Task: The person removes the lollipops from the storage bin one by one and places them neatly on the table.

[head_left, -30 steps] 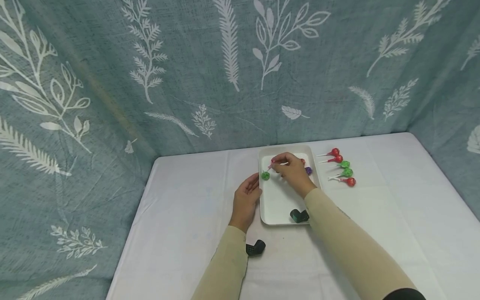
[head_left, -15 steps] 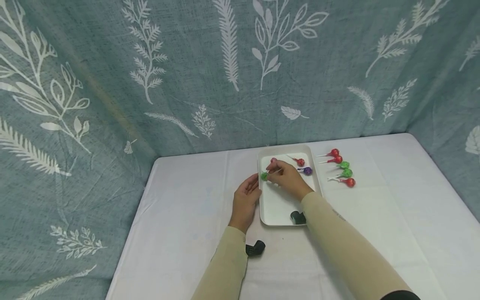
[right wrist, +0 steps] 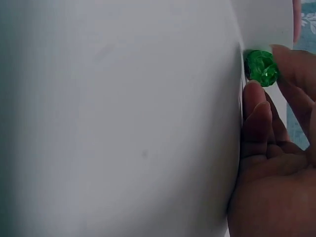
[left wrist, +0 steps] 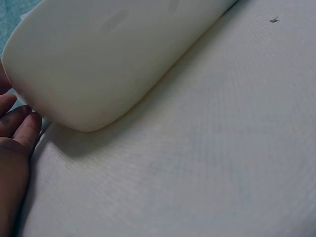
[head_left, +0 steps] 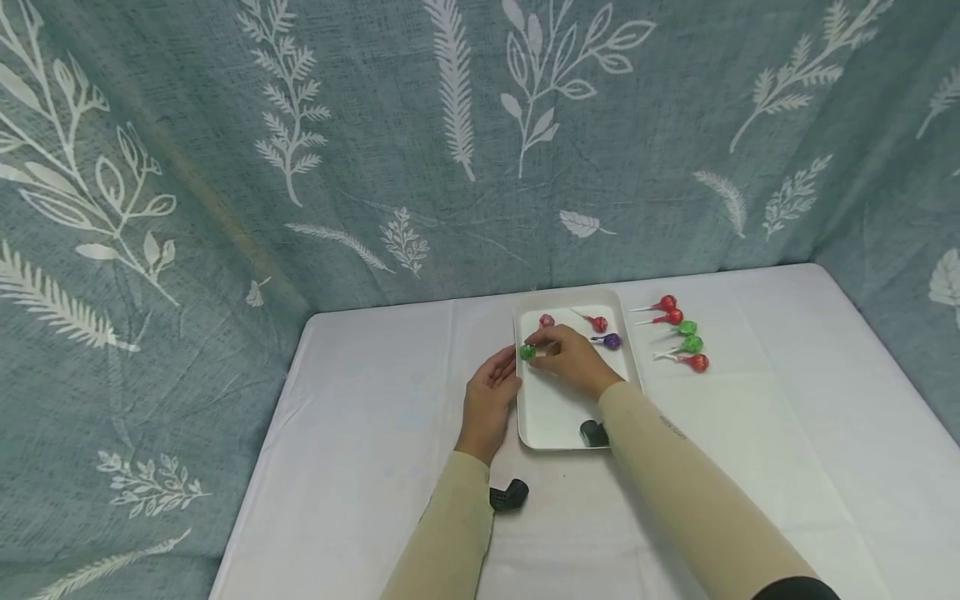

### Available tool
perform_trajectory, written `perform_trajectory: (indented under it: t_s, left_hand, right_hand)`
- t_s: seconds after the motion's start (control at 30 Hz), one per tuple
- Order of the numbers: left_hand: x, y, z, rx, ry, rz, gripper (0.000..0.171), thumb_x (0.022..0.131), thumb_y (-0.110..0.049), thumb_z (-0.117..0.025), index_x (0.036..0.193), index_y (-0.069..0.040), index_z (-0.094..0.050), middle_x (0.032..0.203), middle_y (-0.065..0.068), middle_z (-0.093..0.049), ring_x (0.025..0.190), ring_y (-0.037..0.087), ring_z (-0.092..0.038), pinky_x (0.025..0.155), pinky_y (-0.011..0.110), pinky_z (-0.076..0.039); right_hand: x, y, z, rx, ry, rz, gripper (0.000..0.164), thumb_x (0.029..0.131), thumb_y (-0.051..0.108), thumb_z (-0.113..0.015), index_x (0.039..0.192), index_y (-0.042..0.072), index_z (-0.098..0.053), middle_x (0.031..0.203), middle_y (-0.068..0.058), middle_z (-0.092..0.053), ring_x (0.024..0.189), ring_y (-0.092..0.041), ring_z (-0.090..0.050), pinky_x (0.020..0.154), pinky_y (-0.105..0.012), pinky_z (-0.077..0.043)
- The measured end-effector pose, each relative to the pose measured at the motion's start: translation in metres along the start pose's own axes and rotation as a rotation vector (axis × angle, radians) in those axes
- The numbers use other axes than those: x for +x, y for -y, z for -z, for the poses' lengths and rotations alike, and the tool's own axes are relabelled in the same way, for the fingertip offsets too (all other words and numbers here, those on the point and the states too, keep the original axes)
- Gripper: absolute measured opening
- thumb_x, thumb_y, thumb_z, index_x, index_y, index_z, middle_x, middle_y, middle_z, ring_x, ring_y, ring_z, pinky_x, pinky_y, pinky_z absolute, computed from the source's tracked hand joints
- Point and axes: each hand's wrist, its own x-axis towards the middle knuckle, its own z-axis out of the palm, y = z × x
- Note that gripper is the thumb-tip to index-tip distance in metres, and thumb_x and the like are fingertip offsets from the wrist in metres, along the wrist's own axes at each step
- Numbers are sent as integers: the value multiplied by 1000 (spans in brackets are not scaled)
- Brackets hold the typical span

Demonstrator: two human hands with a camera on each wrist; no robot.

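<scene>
R grip point(head_left: 567, 360) pinches green pop point(head_left: 528, 352), thumb & fingers tog. on it; pop's just R of & below frame ctr, inside tray point(head_left: 543, 412), nr tray's L wall. L grip point(head_left: 487, 408): thumb & fingers apart, resting at tray's L edge, lower ctr. Nr tray's top end: pink pop point(head_left: 546, 320), red pop point(head_left: 599, 323), purple pop point(head_left: 612, 341). R of tray, on white surface point(head_left: 390, 417): 5 pops point(head_left: 700, 362), 3 red, 2 green. Leaf-print curtain point(head_left: 360, 158) across upper frame.

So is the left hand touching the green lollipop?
Apart. The head view shows the left hand outside the tray, the green lollipop inside, and the rim between them.
</scene>
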Motion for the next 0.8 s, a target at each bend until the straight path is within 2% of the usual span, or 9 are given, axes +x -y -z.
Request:
perform_trajectory:
  t_s: [0.1, 0.23, 0.47, 0.67, 0.8]
  left_hand:
    - [0, 0, 1, 13, -1, 2, 50, 104, 3, -60, 154, -1, -57, 152, 12, -62, 142, 23, -57, 114, 29, -50]
    - [0, 0, 2, 13, -2, 3, 49, 105, 3, -60, 154, 0, -57, 153, 13, -62, 143, 23, -57, 115, 29, -49]
    - [0, -1, 2, -14, -4, 10, 49, 104, 5, -62, 153, 0, -58, 152, 14, -62, 143, 25, -56, 115, 29, -49]
    - [-1, -3, 1, -14, 3, 13, 49, 104, 5, -60, 153, -1, -58, 152, 13, -62, 142, 25, -57, 115, 30, -50]
    - [-1, -3, 1, -6, 5, 9, 50, 104, 4, -61, 154, 0, -57, 152, 13, -62, 143, 24, -57, 115, 29, -49]
  right_hand:
    - [-1, 1, -1, -16, -3, 6, 31, 97, 5, -78, 128, 3, -74, 124, -12, -67, 110, -30, -61, 100, -45, -53]
    - [-1, 0, -3, -29, 3, 3, 24, 97, 7, -79, 120, 6, -74, 120, -9, -68, 107, -28, -61, 97, -44, -53]
    - [1, -2, -5, -97, 44, 6, 25, 97, 12, -81, 122, 12, -77, 113, -3, -70, 105, -24, -61, 95, -42, -52]
    - [-2, 0, -3, -78, 7, -32, 19, 100, 15, -79, 117, 8, -73, 110, -6, -71, 107, -26, -65, 100, -46, -54]
    - [-2, 1, -3, -82, 30, -41, 21, 100, 14, -80, 119, 9, -74, 111, -5, -71, 106, -26, -65, 98, -46, -54]
